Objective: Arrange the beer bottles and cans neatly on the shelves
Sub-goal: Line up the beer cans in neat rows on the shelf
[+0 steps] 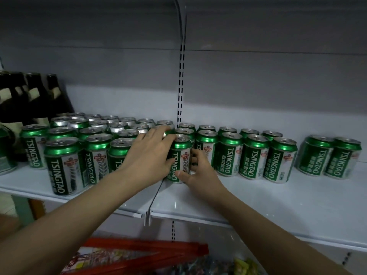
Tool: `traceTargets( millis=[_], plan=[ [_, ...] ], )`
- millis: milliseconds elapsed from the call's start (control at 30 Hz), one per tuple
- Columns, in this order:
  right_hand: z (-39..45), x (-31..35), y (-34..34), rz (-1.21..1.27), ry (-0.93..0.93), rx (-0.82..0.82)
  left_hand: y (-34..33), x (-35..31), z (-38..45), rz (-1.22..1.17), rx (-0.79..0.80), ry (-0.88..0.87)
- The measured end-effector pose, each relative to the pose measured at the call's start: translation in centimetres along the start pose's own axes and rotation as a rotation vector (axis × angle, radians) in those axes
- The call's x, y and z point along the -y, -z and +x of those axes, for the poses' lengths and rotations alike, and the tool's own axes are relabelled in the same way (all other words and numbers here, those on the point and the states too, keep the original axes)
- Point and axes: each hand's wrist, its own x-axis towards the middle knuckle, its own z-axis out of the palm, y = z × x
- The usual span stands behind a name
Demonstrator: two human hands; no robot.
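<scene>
A red-edged packet (151, 253) is cut off below the wrists, its print unreadable. One green can (179, 158) marked TSINGTAO is gripped by both hands on the shelf (258, 201): left hand (151, 153) curled over it, right hand (200, 171) pinching its base. Matching cans (256, 155) are ranked either side. Dark bottles (35, 96) far left are barely discernible.

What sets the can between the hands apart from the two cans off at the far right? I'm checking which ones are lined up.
The held can stands at the seam where two shelf boards meet, pressed in among other cans; the far-right pair stands apart, past a gap. The left hand and right hand grip the held can; nobody touches the pair. All are upright green Tsingtao cans.
</scene>
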Motion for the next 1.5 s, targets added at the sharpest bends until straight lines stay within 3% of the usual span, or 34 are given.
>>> traceTargets(
  millis=[200,400,600,767,900,1033,1233,1367,1500],
  plan=[
    [-0.4,0.4,1.6,-0.030,-0.023,0.035,1.2,-1.3,1.3,-0.099,0.006,0.048],
    [-1.5,2.0,6.7,-0.021,0.093,-0.188,2.4,-6.9,4.5,-0.405,-0.097,-0.014],
    [-3.3,1.8,15.1,-0.059,0.189,-0.426,2.2,-14.7,9.0,-0.821,0.005,-0.048],
    [-5.2,-0.3,23.1,-0.061,0.126,-0.628,1.6,-22.2,12.7,-1.080,0.064,-0.064],
    [-5.9,-3.0,28.5,-0.157,-0.030,-0.764,-0.7,-28.7,14.2,-1.281,0.160,0.003],
    [-6.2,-5.7,31.5,-0.279,-0.170,-0.759,-4.6,-33.5,14.4,-1.407,0.229,0.135],
    [-5.5,-8.1,31.6,-0.414,-0.219,-0.639,-9.1,-35.4,15.6,-1.386,0.298,0.337],
    [-5.6,-8.6,30.9,-0.398,-0.216,-0.512,-10.9,-35.3,15.9,-1.507,0.361,0.294],
    [-5.9,-8.4,31.1,-0.343,-0.182,-0.508,-11.7,-34.9,15.7,-1.590,0.353,0.227]
  ],
)
